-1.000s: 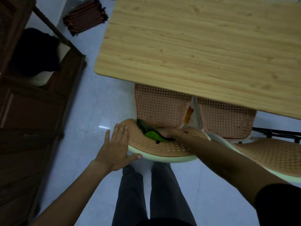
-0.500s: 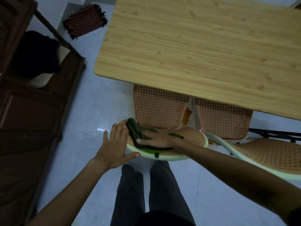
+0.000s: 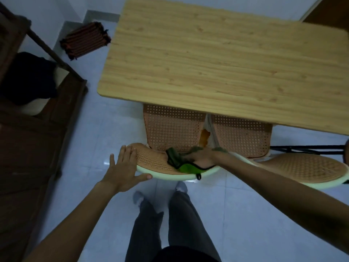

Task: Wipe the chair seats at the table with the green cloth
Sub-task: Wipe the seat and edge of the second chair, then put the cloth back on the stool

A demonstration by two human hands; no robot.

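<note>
Two chairs with orange perforated mesh and pale green rims are tucked at the near side of the wooden table (image 3: 217, 59). On the curved mesh of the left chair (image 3: 151, 159) lies the green cloth (image 3: 179, 161), pressed down by my right hand (image 3: 203, 157), which lies flat over it. My left hand (image 3: 123, 170) rests on that chair's left rim, fingers spread, thumb along the green edge. The right chair (image 3: 302, 167) stands untouched beside it.
Dark wooden furniture (image 3: 28, 138) with a black garment lines the left side. A striped mat (image 3: 85, 39) lies on the pale tiled floor by the wall. My legs (image 3: 170, 224) stand right below the left chair.
My right hand has slid the cloth from the left part of the chair's mesh toward its right side. The left hand has stayed on the rim.
</note>
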